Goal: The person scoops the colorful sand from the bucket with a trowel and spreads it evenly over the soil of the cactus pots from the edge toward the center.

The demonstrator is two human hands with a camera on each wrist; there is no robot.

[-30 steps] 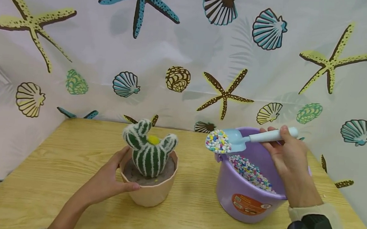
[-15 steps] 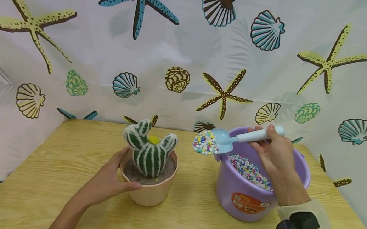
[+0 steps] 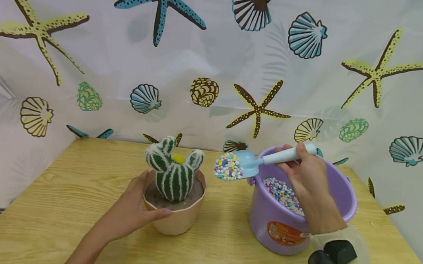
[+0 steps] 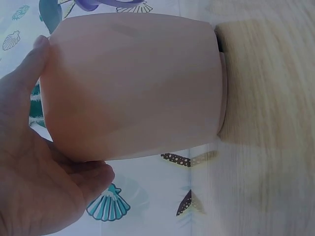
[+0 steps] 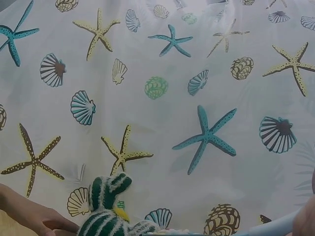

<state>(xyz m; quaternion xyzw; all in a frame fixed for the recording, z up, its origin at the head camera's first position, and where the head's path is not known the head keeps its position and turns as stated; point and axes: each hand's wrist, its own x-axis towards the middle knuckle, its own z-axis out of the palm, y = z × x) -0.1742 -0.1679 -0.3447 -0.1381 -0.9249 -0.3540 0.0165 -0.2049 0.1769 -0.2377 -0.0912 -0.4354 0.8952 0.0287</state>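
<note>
My left hand (image 3: 128, 212) holds a peach-coloured flower pot (image 3: 179, 219) by its rim, thumb at the front. In the pot a knitted green-and-white cactus (image 3: 175, 180) with a yellow flower stands in grey filling. The left wrist view shows the pot's side (image 4: 133, 88) close up, with thumb and fingers on opposite sides. My right hand (image 3: 309, 184) grips the handle of a light-blue trowel (image 3: 248, 161). Colourful pebbles (image 3: 228, 166) fill its blade, which is in the air left of the bucket's rim, apart from the pot. Only the handle's edge (image 5: 275, 227) shows in the right wrist view.
A purple bucket (image 3: 264, 221) with an orange label stands on the wooden table (image 3: 218, 251) under my right forearm. More pebbles (image 3: 284, 194) lie inside it. Behind the table hangs a white cloth (image 3: 216, 58) printed with shells and starfish.
My right hand has carried the loaded trowel leftward, from over the bucket towards the pot. The pot has shifted slightly right and back in my left hand's hold.
</note>
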